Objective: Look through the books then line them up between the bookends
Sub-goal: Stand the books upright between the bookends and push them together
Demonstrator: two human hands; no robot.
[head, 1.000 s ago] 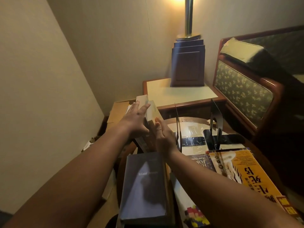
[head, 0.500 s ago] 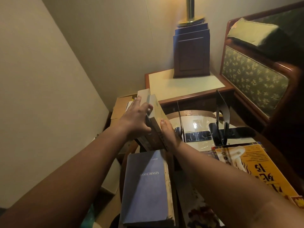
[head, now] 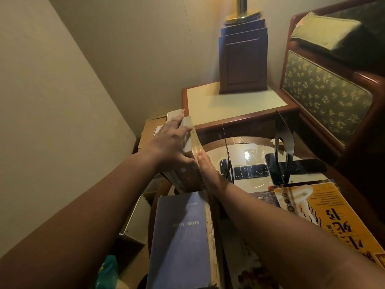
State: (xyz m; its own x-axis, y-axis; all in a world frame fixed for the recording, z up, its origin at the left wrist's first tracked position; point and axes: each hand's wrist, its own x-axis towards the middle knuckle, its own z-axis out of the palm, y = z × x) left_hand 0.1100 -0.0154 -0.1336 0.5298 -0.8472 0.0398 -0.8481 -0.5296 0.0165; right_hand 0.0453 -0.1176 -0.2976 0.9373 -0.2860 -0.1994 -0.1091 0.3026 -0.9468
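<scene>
A few upright books [head: 190, 155] stand at the left edge of the round table [head: 245, 142], pressed between my hands. My left hand [head: 169, 146] lies flat on their left side, and my right hand [head: 207, 166] presses their right side. To the right stand two black bookends: a thin one [head: 228, 155] close to my right hand and a taller one [head: 284, 142] farther right, with a gap between them. A thick blue book [head: 183, 236] lies flat near me. A yellow book [head: 325, 213] and a purple one [head: 263, 199] lie flat on the right.
A wooden side table [head: 233, 105] with a dark lamp base [head: 242, 61] stands behind the round table. An upholstered chair [head: 327, 88] with a cushion is at the right. Cardboard boxes [head: 151, 128] sit on the floor at the left by the wall.
Both hands have closed tighter on the upright books and set them more upright. The view has tilted down and moved closer.
</scene>
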